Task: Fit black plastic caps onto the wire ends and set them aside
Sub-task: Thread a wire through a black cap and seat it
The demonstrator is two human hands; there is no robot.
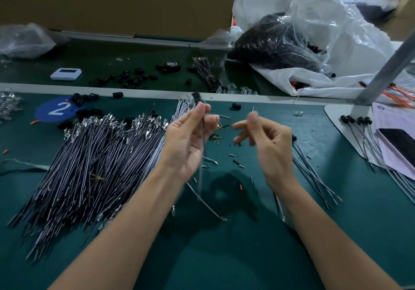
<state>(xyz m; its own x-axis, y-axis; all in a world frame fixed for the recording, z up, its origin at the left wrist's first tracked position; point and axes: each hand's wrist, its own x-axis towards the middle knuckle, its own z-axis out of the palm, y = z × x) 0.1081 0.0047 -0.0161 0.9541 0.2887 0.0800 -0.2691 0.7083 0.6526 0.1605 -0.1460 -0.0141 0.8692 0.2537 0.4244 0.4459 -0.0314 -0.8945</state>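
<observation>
My left hand [190,137] is raised over the green mat and pinches a thin grey wire [200,177]. That wire hangs down past my palm, and a black plastic cap [197,98] sits at its top end above my fingertips. My right hand [267,139] is beside it, a small gap apart, and pinches another thin wire whose tip [253,109] sticks up above the thumb. A large fanned pile of uncapped wires [94,159] lies to the left. Loose black caps [132,78] are scattered behind it. Capped wires [357,120] lie to the right.
A clear plastic bag of black parts [280,43] fills the back right. A slanted metal post [386,65] rises from a white base, with papers and a dark phone [399,141] beside it. A white device [66,74], a tape roll [171,66] and a blue "2" sticker [56,109] lie at the back left.
</observation>
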